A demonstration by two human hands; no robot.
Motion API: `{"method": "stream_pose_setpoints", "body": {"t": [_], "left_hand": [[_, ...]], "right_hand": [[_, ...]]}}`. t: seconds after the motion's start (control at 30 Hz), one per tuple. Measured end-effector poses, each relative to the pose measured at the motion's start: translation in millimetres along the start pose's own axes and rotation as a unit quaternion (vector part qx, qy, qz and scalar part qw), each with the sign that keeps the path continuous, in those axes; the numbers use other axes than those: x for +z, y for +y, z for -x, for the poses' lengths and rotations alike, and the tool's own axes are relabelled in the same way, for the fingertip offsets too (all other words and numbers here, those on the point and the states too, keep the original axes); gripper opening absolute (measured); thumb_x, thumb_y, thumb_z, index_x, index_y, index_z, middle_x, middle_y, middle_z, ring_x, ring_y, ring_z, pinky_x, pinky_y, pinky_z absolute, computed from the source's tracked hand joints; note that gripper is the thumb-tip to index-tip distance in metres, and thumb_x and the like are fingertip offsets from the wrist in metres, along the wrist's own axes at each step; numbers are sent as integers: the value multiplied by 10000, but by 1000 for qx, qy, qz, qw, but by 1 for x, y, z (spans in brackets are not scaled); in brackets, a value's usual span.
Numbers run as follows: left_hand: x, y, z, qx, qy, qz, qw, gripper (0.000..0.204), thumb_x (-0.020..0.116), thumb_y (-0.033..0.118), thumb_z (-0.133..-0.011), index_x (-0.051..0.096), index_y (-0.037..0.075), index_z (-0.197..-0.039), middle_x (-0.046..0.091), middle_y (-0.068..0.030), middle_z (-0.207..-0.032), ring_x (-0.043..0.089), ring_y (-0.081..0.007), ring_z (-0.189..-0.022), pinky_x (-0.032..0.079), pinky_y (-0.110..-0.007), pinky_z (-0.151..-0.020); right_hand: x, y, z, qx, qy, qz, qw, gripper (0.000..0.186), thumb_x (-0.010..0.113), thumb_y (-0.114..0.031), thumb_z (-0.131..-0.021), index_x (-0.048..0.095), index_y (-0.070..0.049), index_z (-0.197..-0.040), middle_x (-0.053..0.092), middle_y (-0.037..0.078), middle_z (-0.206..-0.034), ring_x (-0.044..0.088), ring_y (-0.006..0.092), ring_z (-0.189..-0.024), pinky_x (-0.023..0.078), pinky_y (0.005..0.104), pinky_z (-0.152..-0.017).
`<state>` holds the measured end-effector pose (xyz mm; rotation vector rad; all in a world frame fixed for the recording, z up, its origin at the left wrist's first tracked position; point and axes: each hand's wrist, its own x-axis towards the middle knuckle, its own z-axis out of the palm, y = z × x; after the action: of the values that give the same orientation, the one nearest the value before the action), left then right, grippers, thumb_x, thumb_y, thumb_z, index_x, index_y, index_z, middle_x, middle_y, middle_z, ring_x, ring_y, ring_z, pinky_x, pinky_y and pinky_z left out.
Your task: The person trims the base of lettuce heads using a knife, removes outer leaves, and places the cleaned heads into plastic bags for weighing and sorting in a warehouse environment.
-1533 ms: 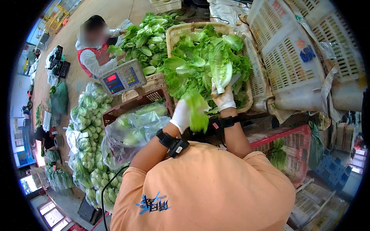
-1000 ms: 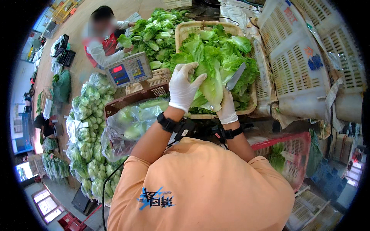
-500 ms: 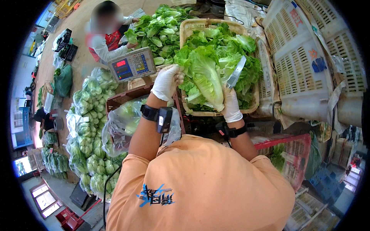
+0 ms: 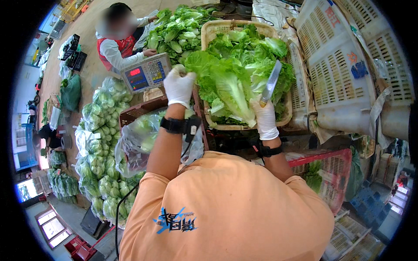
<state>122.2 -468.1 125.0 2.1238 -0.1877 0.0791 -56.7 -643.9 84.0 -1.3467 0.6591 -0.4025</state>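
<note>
My left hand, in a white glove, has its fingers pinched on the leafy top of a romaine lettuce, left of the cream basket. The lettuce lies slanting over the basket of loose green leaves, its pale base down beside my right hand. My right hand, also gloved, is closed round the yellowish handle of a knife, whose blade points up over the leaves. Whether its fingers also touch the lettuce base is hard to tell. A digital scale stands just beyond my left hand.
A person in a red vest works by a lettuce pile. A brown crate with bagged greens and stacked bagged heads are on the left. Plastic crates stand on the right, a red crate below.
My left hand has moved up and left, now holding the lettuce's top. The lettuce, earlier upright in my right hand, now slants leftward. The knife blade shows more fully, pointing up.
</note>
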Motion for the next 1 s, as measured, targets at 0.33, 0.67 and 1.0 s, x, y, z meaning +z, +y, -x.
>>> {"method": "stream_pose_setpoints", "body": {"t": [0.33, 0.67, 1.0], "left_hand": [[30, 48, 46, 139, -208, 12, 968, 380, 718, 191, -739, 615, 6, -1055, 636, -111, -855, 592, -158, -700, 482, -268, -630], [54, 26, 51, 98, -259, -56, 959, 152, 636, 135, -682, 586, 5, -745, 578, -109, -614, 571, -203, -552, 460, -308, -555], [40, -17, 8, 44, -124, 109, 985, 586, 645, 227, -813, 408, -31, -1283, 577, -169, -1134, 583, -189, -976, 465, -272, -826]], "right_hand": [[-11, 14, -2, -131, 129, 171, 968, 257, 701, -190, -771, 495, -41, -805, 444, -20, -624, 380, 82, -555, 384, 253, -512], [0, 6, 13, -192, 120, 277, 934, 259, 715, -216, -750, 535, -56, -844, 551, 73, -655, 533, 199, -560, 442, 314, -541], [-17, 10, 21, -101, 107, 321, 936, 251, 717, -209, -748, 563, -53, -872, 597, 84, -731, 568, 197, -605, 463, 306, -581]]}}
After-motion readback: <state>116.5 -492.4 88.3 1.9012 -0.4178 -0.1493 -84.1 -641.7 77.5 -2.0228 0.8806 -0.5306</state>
